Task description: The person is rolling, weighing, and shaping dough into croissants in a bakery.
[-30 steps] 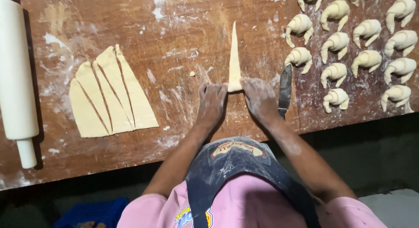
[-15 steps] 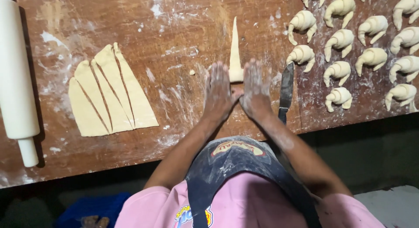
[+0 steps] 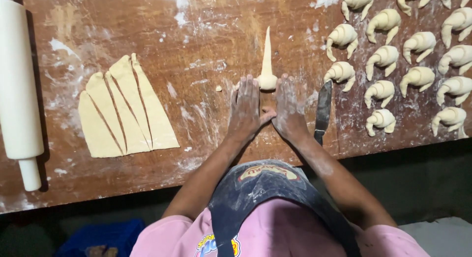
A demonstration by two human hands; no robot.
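4 cut dough triangles (image 3: 125, 112), 1 rolling pin (image 3: 18, 85), 1 knife (image 3: 323, 109) (blade floury), 2 hands (image 3: 246, 109)

A single head view looks almost straight down from above the person, fairly near, onto the floury brown wooden worktop (image 3: 206, 36). The cap and pink shirt fill the lower edge, the forearms reach up the frame, and the worktop's far side runs off the top.
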